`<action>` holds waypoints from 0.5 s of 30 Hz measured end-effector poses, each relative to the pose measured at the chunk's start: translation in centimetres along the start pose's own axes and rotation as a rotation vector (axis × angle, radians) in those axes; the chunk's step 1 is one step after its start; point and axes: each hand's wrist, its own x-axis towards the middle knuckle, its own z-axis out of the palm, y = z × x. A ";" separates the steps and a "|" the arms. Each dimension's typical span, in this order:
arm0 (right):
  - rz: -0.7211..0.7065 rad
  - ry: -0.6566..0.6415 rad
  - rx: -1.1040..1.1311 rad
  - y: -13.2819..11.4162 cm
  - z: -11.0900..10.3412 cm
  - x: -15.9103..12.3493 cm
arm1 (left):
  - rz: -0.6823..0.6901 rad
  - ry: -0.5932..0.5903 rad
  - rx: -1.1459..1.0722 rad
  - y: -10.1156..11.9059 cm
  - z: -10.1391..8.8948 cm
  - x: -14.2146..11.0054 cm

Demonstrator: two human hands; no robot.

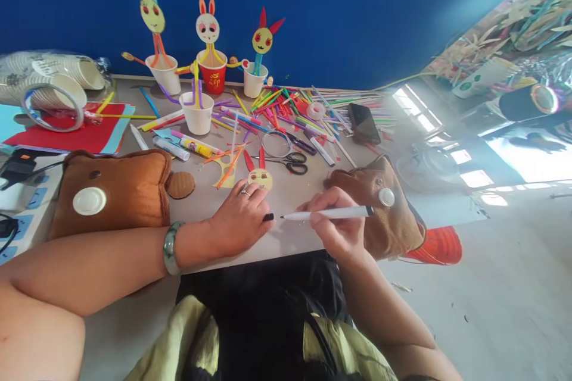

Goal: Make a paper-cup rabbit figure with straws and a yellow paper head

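My right hand grips a white marker, its dark tip bare and pointing left. Close to that tip, a black marker cap pokes out from the closed fingers of my left hand. A round cream paper rabbit face with red ears and drawn-on eyes lies flat just beyond my left fingers, which cover its lower part. Behind it rest black-handled scissors. To its left is a cream paper sheet with cut-out holes.
Finished rabbit figures stand in a white cup, a red cup and a small white cup along the blue wall. Brown cushions flank the work area. Pens and coloured sticks crowd the back near a phone.
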 end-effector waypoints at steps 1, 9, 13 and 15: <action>0.010 0.010 -0.013 0.2 0.1 -0.3 | 0.003 0.009 0.002 0.0 0.0 0.0; 0.040 0.031 -0.092 0.5 1.2 -0.8 | 0.016 0.012 0.009 -0.1 0.3 0.0; 0.027 0.007 -0.198 -0.3 1.6 -0.4 | 0.024 0.007 0.002 -0.2 0.4 0.0; 0.041 -0.009 -0.223 -0.7 1.7 -0.3 | 0.028 0.004 0.007 -0.2 0.5 0.0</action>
